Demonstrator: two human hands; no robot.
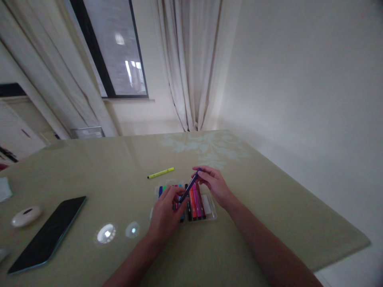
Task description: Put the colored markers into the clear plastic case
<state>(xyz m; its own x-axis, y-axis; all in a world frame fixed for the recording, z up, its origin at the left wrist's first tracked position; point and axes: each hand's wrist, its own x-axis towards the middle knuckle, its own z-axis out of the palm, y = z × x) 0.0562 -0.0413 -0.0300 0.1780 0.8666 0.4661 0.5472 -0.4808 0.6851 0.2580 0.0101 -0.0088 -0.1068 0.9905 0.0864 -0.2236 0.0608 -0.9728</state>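
A dark purple-blue marker pen (pixel 190 185) slants above a clear plastic case (pixel 213 213). My left hand (pixel 168 207) pinches its lower end, and my right hand (pixel 212 182) has its fingers closed on the upper end. Under my hands the case holds a row of markers in several colours, among them a red marker (pixel 192 203) and a black marker (pixel 188 209). A small white piece (pixel 206 204) lies at the case's right side. My left hand hides part of the row. Beyond the case, a yellow-green marker (pixel 160 173) lies on the table.
On the green-covered table (pixel 125 163), a dark tablet (pixel 49 233) lies to the left, beside a white rounded object (pixel 26 216). Two bright light reflections show on the tabletop. A wall (pixel 299 79) runs along the right side, and curtains (pixel 191 59) hang behind.
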